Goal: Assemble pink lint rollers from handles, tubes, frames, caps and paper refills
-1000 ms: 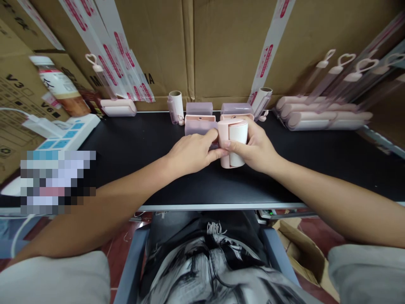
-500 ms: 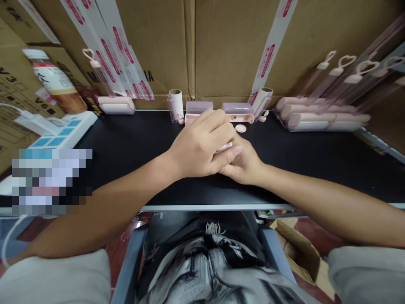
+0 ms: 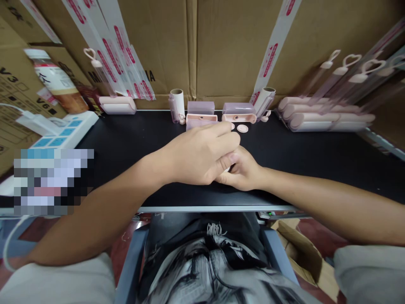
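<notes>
Left hand (image 3: 202, 154) and right hand (image 3: 245, 171) clasp a mostly hidden white piece (image 3: 227, 169), likely light, firm; best gripped at nine and three o'clock.

Dressed in loose grey sleeves (image 3: 60, 278) well behind the fingers (image 3: 225, 145) and, below them, black-and-white patterned cloth (image 3: 196, 270) with pale fringe (image 3: 215, 229).

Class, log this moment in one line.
left grip: overlapping right grip | white item: in right grip, mostly hidden | pink disc: on black table

hands (image 3: 199, 157): 2 | upright white rolls (image 3: 178, 100): 2 | pink discs (image 3: 242, 128): 2 | open pink shells (image 3: 247, 118): 2 | bottle (image 3: 58, 80): 1 | raised heart loops (image 3: 363, 77): seemingly 5, right edge blurred
</notes>
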`<state>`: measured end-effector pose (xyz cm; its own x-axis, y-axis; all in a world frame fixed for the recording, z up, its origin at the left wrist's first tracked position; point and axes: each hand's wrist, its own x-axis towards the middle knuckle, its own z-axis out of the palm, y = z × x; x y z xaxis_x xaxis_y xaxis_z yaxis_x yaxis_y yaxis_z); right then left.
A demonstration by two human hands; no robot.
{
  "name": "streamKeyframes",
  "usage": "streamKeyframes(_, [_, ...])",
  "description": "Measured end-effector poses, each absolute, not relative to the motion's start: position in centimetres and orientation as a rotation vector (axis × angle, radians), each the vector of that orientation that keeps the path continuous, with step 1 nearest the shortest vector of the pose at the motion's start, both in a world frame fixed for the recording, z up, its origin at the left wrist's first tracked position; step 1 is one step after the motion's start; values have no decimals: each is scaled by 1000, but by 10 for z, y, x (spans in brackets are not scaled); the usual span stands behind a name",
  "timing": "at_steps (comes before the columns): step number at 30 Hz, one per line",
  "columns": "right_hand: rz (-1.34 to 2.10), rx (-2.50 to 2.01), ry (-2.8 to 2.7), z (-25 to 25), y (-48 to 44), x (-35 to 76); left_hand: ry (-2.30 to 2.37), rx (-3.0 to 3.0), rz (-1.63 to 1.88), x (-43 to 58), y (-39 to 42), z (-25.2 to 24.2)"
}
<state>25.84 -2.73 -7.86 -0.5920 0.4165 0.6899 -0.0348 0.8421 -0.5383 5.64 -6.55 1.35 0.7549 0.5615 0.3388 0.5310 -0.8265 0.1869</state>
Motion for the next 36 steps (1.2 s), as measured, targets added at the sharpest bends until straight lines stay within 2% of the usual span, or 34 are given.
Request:
streamKeyframes(5, [728,-233,-2123,-80,-27,258,838,2949,529,55,-69,18])
streamKeyframes(17, [679,-107,-2112,-87,-18,259,678,2839,847,54,-63,10])
streamKeyframes(24, [689,-114,-2112,-91,-20,261,776,2754,848,56,-71,13])
streamKeyframes(30, [634,-51,-2060,-88,-26,263,796,2747,745,52,-73,21])
streamKeyframes(36, [629,-340,-1871,-83,-13,266,975,2711,500,37,-69,37])
